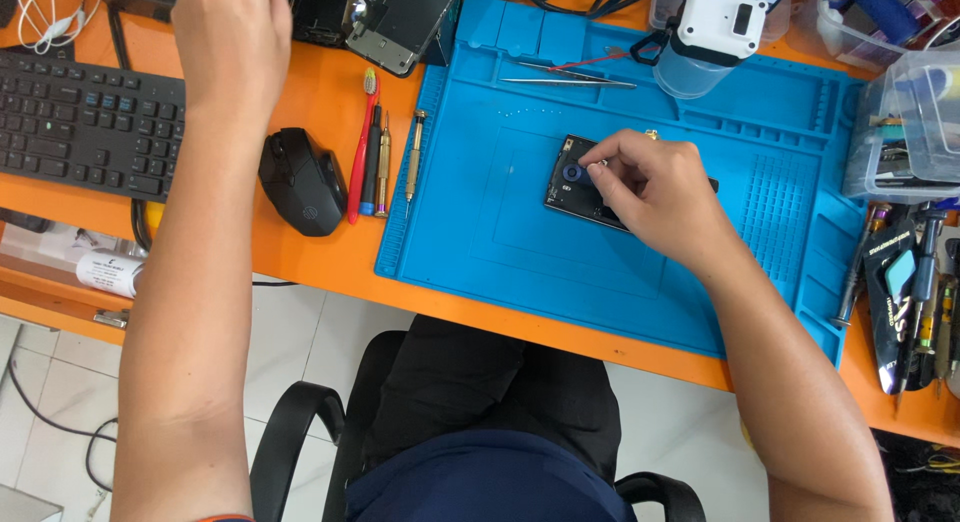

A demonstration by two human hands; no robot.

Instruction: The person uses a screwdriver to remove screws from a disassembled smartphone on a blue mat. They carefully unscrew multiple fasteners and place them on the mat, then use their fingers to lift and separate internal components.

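**A thin dark phone on the blue mat, fingertips on its blue ring**

The phone (580,182) looks flat, stiff and light, with a glossy dark face that is probably slippery and easy to crack; the safest hold is likely along its long edges, not on the face. It lies tilted near the middle of the blue mat (480,232), partly hidden under the right hand (660,197). It is black and rectangular, with a small blue ring (572,172) near its left end.

The right hand's grip is narrow, fingertips pinched on that ring. The left hand (230,42) reaches to the far left edge of the orange surface (320,257); whether it holds anything I cannot tell.

Left of the mat lie screwdrivers (385,162), then a black mouse (302,182) and a keyboard (85,122). Tweezers (565,80) lie on the mat's far side.
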